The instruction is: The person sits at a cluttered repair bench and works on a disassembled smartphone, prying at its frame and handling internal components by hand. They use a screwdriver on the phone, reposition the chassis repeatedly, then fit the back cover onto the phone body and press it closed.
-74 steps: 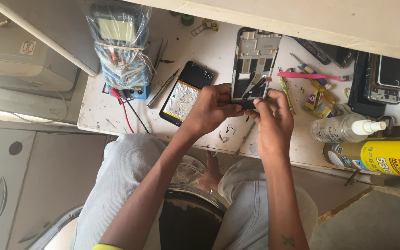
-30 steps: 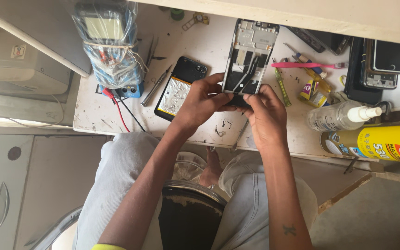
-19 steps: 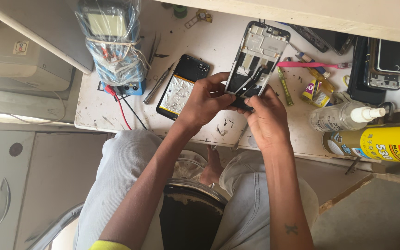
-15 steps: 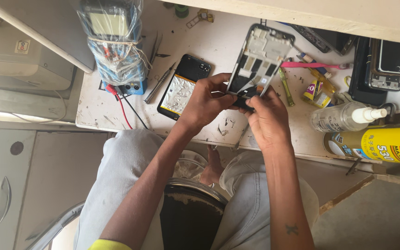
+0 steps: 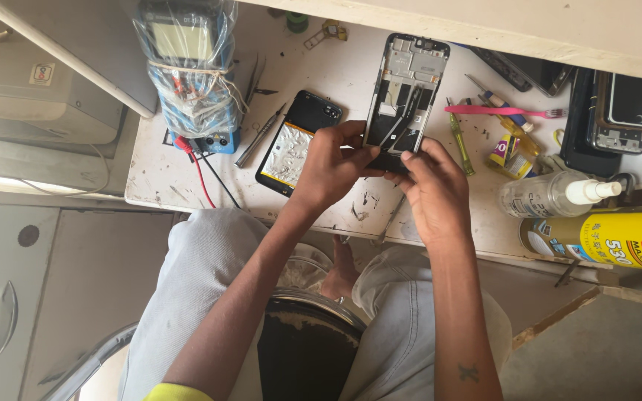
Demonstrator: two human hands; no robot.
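Left hand point(image 5: 334, 165) and right hand point(image 5: 430, 186) meet at the near end of the open phone frame point(image 5: 404, 96), lying mid-bench. Left fingers curl pinching the frame's lower left edge; right fingertips press together on its bottom edge. Second phone point(image 5: 296, 141) lies just left, tweezers point(image 5: 260, 135) beside it. Meter point(image 5: 191, 74) far left, bottle point(image 5: 555, 195) and yellow can point(image 5: 611, 241) crowd the right near edge. Bare bench between frame and meter.

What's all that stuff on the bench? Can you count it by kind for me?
Opened phones and phone parts, counting the frame held by the left hand and right hand and the open phone: 2
Meters: 1
Toothbrushes: 1
Bottles and cans, clear bottle and yellow can: 2
Screwdrivers: 1
Total: 7
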